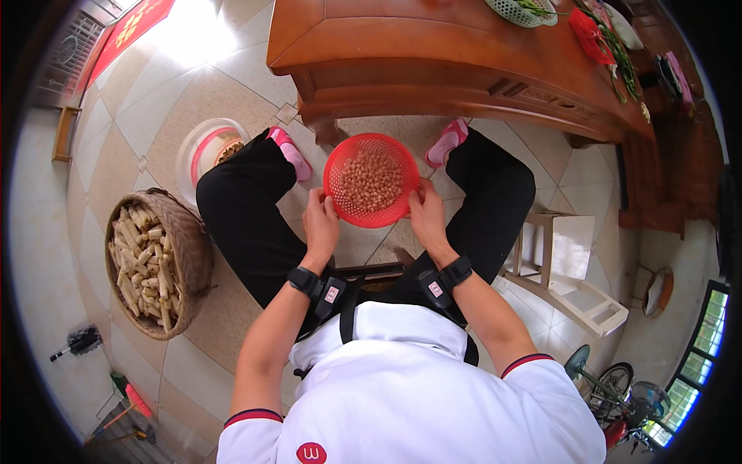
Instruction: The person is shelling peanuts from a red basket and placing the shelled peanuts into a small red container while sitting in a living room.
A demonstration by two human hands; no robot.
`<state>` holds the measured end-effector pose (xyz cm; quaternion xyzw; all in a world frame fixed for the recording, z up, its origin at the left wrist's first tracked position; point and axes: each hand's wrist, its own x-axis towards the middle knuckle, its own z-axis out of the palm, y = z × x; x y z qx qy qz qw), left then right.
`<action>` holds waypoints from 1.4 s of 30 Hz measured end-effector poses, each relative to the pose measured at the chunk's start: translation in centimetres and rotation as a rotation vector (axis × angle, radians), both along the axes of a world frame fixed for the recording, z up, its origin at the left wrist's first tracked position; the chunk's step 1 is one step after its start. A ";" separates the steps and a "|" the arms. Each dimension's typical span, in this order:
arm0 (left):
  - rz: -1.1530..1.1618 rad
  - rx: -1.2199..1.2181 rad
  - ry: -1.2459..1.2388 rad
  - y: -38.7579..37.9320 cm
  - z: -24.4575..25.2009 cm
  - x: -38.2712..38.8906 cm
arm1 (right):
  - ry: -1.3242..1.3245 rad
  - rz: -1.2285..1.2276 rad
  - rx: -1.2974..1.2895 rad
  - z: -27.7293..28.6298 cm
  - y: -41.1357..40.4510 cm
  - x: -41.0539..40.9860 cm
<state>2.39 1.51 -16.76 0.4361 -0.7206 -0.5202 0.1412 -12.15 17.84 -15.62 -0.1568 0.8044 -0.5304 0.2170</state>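
Observation:
A round red plastic colander (331, 168) is held up between my knees. Shelled peanuts (372, 181), pinkish-brown by their look, cover its bottom. My left hand (320, 223) grips the rim at the lower left, thumb on top. On the lower right side, my right hand (427, 214) has hold of the same rim. Both hands' undersides and part of their fingers are hidden by the colander. Beyond my left knee stands a translucent plastic tub (188, 156) with a red band; brown pieces (231, 152) show inside, partly covered by my leg.
A woven basket (191, 249) full of dry corncobs (145, 264) stands at left. Ahead is a wooden table (440, 52) bearing a pale green basket (522, 14), a red bag (590, 36) and green stalks (620, 61). A wooden stool (545, 255) lies at right, near a bicycle (617, 380).

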 end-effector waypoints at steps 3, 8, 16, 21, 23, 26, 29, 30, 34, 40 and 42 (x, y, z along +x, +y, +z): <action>0.071 -0.030 0.176 0.5 4.2 1.1 | 0.021 -0.038 -0.126 5.1 -0.4 1.8; 0.059 0.032 0.096 -0.3 0.0 1.5 | -0.118 -0.005 -0.006 2.7 -1.4 1.2; 0.074 0.092 0.246 0.9 6.7 1.5 | -0.005 -0.060 -0.119 3.8 -1.0 1.6; 0.113 0.155 0.141 -0.6 0.2 -0.1 | 0.050 -0.007 0.027 2.2 -1.9 0.2; 0.092 0.166 0.076 -1.1 0.4 -0.8 | 0.032 0.009 0.048 1.8 -1.8 -0.4; 0.104 0.197 0.221 -0.2 3.7 -0.1 | 0.057 0.000 0.000 3.2 -1.6 -0.2; 0.139 0.148 0.353 1.6 7.7 0.5 | 0.150 -0.046 -0.132 5.3 -1.3 0.8; 0.132 0.095 0.352 1.7 7.2 0.6 | 0.201 -0.057 -0.197 5.7 -1.3 1.1; 0.094 0.351 0.116 -0.3 2.8 -0.7 | 0.032 0.044 0.062 1.5 -0.9 -1.4; 0.128 0.151 0.361 1.5 6.9 0.1 | 0.210 0.040 -0.024 4.3 -1.1 -0.5; 0.122 0.135 0.370 1.8 6.9 0.0 | 0.106 -0.063 -0.226 5.8 -1.4 0.3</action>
